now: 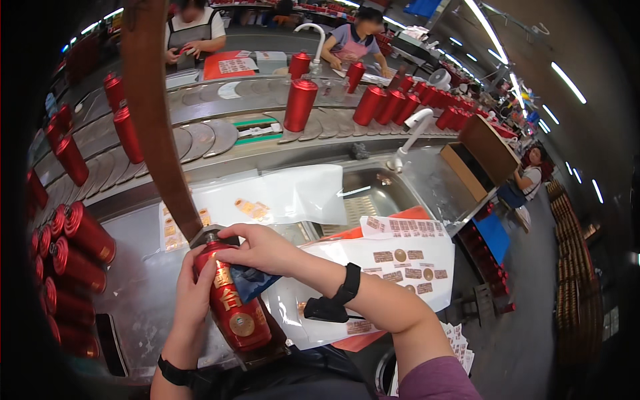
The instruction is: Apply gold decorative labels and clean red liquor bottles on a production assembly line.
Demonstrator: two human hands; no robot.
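Note:
A red bottle (241, 328) with gold lettering and a round gold emblem lies tilted in front of me. Its neck points away, toward the post, and its base rests close to my body on a dark brown support (275, 340). Wrapped round the bottle's shoulder from the left is my left hand (192, 287). My right hand (261, 249) reaches over the neck end, with bent fingers pressing a dark blue cloth-like piece (249, 285) against the bottle's side. The exact grip on that piece is partly hidden beneath the palm.
Several red bottles (70, 257) lie stacked at left. A brown post (150, 100) rises before me. Label sheets (410, 257) cover the bench by a metal sink (373, 207). Beyond runs a conveyor (200, 140) carrying red bottles; people work across it. A phone-like black slab (111, 345) lies left.

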